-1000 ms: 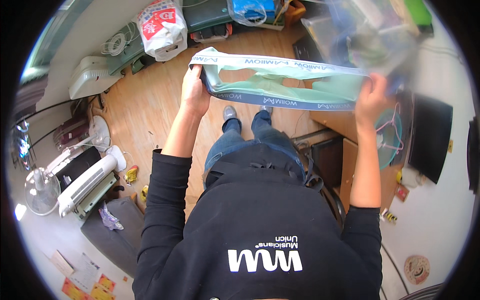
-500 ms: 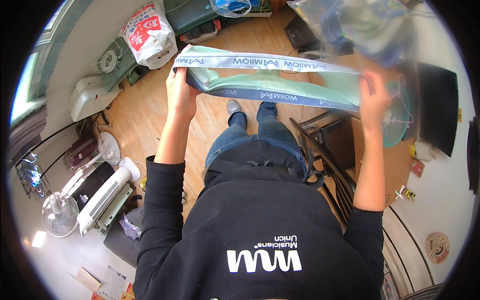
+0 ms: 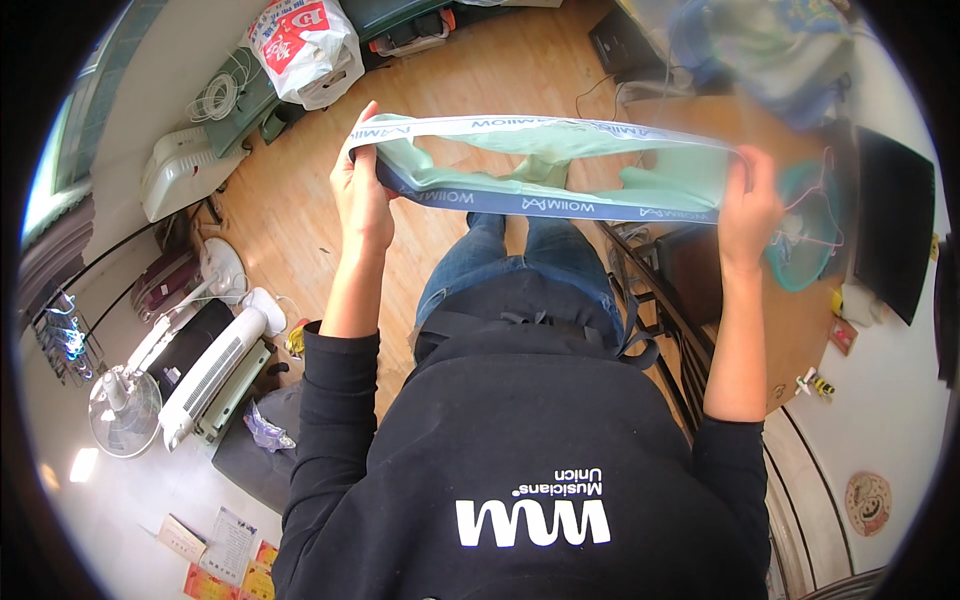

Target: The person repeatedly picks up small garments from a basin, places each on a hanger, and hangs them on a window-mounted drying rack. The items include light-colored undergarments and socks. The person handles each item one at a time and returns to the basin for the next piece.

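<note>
Waistband (image 3: pixel 545 205) taut between both hands (image 3: pixel 362 195).

There is a single view, from a wide fisheye camera worn on the person's head and facing steeply down along the body. It sits very near the chest, so the black sweatshirt (image 3: pixel 520 460) fills the lower middle, with the jeans (image 3: pixel 520 260) and the wooden floor (image 3: pixel 290 210) farther below. Both forearms rise from the lower part toward the left hand (image 3: pixel 362 190) and the right hand (image 3: pixel 748 205), which meet the stretched waistband (image 3: pixel 560 205) in the upper middle. Straight edges bend toward the dark round rim, where a fan (image 3: pixel 125 400) at the left and a table (image 3: pixel 810 320) at the right appear small and curved.
</note>
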### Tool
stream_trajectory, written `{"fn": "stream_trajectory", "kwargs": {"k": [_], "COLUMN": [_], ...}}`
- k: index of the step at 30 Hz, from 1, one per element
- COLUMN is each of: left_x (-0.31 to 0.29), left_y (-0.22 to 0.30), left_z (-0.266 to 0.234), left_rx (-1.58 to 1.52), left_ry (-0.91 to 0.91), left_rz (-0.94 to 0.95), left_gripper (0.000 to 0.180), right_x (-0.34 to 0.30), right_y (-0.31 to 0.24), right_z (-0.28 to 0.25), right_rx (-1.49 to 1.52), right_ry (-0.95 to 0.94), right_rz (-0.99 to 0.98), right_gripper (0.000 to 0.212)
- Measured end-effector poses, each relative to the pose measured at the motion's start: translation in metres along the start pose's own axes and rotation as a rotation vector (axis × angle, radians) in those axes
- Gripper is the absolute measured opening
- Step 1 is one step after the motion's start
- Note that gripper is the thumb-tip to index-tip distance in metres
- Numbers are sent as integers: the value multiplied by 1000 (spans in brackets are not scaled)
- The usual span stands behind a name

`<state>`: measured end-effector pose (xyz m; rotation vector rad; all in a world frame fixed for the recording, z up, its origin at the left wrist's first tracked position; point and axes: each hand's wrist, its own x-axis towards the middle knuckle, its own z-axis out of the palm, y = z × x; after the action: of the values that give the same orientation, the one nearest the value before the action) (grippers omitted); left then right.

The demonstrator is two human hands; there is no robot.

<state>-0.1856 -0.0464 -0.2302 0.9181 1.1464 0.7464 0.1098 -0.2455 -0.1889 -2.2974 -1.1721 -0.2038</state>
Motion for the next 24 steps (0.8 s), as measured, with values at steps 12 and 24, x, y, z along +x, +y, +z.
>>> {"fn": "stream_trajectory", "kwargs": {"k": [12, 24], "left_x": [-12, 1], "left_y": [51, 77], "left_z": [11, 13], "left_rx": [-84, -3], "left_ry": [-25, -11], "left_rz": [199, 388], "left_gripper": [36, 34], "right_x": [17, 22], "right_y": [-34, -35], "right_z": [-43, -63], "right_rx": [247, 173], "right_ry": [194, 253], "right_rz": [50, -30], "right_gripper": [12, 13]}}
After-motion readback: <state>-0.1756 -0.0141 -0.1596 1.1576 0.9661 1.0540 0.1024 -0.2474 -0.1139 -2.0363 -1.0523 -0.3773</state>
